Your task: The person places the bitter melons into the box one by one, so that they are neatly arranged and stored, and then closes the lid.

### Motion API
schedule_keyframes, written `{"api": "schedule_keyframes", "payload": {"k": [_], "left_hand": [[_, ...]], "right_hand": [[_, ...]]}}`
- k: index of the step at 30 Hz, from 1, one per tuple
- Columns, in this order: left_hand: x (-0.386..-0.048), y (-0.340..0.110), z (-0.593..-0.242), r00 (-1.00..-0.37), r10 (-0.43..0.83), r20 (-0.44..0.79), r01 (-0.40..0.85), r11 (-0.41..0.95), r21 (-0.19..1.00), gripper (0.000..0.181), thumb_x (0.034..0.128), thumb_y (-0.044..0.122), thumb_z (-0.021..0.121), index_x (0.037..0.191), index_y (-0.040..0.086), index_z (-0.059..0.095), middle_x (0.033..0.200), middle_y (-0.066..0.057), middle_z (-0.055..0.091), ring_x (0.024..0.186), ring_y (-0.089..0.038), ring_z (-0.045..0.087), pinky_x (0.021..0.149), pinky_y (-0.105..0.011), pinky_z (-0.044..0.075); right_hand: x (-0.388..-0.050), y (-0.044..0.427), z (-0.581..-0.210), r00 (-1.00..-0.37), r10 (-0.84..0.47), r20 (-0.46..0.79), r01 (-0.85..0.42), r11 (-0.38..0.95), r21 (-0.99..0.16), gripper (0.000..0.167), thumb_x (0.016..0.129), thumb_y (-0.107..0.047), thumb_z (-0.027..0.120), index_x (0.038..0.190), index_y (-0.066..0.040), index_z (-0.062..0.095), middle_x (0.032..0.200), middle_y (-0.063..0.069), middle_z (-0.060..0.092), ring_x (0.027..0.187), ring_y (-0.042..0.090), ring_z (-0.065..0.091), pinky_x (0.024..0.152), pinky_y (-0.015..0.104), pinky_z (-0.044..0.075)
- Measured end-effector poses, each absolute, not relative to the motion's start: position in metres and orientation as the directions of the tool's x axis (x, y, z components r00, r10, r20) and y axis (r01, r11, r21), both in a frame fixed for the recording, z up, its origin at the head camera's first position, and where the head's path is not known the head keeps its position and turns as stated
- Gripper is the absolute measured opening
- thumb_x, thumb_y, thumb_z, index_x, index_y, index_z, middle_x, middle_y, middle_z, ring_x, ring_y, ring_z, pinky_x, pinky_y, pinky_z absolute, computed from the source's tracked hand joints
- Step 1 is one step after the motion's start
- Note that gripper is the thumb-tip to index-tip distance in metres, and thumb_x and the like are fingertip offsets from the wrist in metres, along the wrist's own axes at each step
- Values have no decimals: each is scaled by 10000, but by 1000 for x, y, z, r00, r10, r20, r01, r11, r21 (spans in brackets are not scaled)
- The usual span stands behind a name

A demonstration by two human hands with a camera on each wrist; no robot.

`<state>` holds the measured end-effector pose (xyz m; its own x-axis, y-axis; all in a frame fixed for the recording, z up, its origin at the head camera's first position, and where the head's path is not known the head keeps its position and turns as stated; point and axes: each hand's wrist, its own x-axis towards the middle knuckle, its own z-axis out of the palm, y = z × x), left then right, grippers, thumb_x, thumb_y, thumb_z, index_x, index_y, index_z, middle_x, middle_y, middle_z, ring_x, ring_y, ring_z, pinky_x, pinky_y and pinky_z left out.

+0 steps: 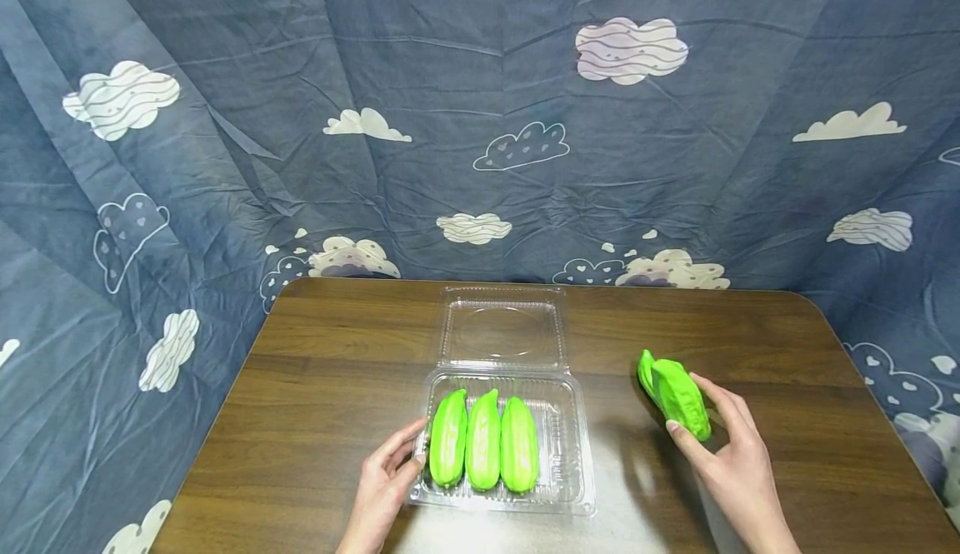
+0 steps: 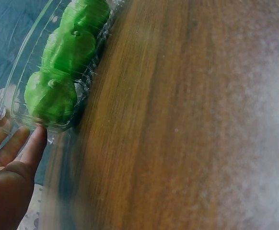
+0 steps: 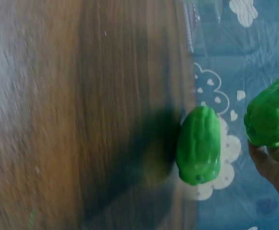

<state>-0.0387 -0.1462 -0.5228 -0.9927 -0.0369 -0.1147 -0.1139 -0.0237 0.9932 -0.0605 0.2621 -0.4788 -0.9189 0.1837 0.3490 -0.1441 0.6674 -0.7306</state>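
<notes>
A clear plastic clamshell container (image 1: 581, 441) lies with its lid folded back on the table. Three bright green, ribbed toy gourds (image 1: 483, 441) lie side by side in its base, toward the left. My left hand (image 1: 382, 479) pinches the container's left rim, thumb on one side and fingers on the other, as the left wrist view also shows (image 2: 10, 167). To the right of the container, my right hand (image 1: 738, 462) grips another green gourd (image 3: 269, 115) above the table. Behind it one more green gourd (image 3: 199, 146) rests on the wood, partly hidden in the head view.
The brown wooden table (image 1: 337, 346) has rounded far corners. A dark blue cloth (image 1: 420, 62) printed with clouds hangs behind it and at both sides. The open lid (image 1: 502, 329) lies flat behind the base, with tabletop to its left and right.
</notes>
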Motion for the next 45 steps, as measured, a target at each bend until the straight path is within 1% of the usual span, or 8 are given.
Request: {"api": "schedule_keyframes", "payload": {"k": [4,9,17,23,31,36,41,45], "left_hand": [[-39,-147,-523,-993,-35,-113,-112,-22,993,492,873,-57,616,1356,17,562,1413,-171,507,1229,-291,528,980,-215,438],[-38,-147,-524,-992,-36,-117,-116,-23,993,492,873,-48,621,1357,22,563,1413,-171,508,1230,-299,528,973,-215,442],[-38,-146,-524,-993,-37,-116,-115,-32,993,494,868,-56,620,1353,14,564,1403,-179,514,1221,-316,531,965,-226,454],[-38,-146,-524,-992,-37,-122,-121,-36,992,493,871,-49,622,1355,15,561,1407,-173,513,1226,-301,530,967,-221,450],[-38,-146,-524,-990,-42,-131,-130,-38,991,497,869,-37,631,1358,24,564,1415,-170,505,1227,-291,529,966,-220,450],[-38,-146,-524,-990,-43,-132,-130,-40,991,494,870,-39,630,1356,20,565,1416,-169,505,1232,-293,524,968,-220,449],[-39,-146,-524,-991,-45,-123,-122,-31,992,486,873,-45,624,1352,15,568,1411,-170,511,1225,-288,530,964,-216,450],[-39,-146,-524,-994,-41,-105,-104,-30,994,480,875,-66,612,1349,-1,565,1405,-183,513,1214,-289,536,962,-220,455]], "right_hand": [[-58,254,-479,-930,127,345,-171,680,-712,706,785,-50,810,1419,-160,519,1292,61,555,1069,3,452,823,155,362],[-52,242,-480,-954,127,270,-106,702,-704,693,831,-166,797,1439,-204,467,1242,85,609,1024,50,497,737,259,412],[-49,219,-480,-962,168,216,-88,558,-825,672,788,-55,814,1370,-122,484,1295,75,539,1074,-66,490,908,76,414],[-47,207,-478,-965,168,201,-73,566,-821,605,823,-158,807,1355,-200,523,1191,58,630,962,25,584,823,114,434],[-45,193,-476,-976,171,135,-20,544,-839,509,843,-256,794,1298,-240,565,1155,-31,640,905,101,643,802,185,475],[-45,183,-475,-982,124,140,-75,423,-903,484,851,-148,781,1285,-171,567,1164,52,626,952,107,653,798,227,546],[-48,176,-474,-973,93,213,-175,307,-936,477,840,-16,758,1278,-78,578,1206,37,565,1063,119,601,867,206,522],[-49,170,-475,-967,89,238,-206,273,-940,486,823,26,758,1271,-64,593,1171,37,576,1026,138,600,871,192,512]]}}
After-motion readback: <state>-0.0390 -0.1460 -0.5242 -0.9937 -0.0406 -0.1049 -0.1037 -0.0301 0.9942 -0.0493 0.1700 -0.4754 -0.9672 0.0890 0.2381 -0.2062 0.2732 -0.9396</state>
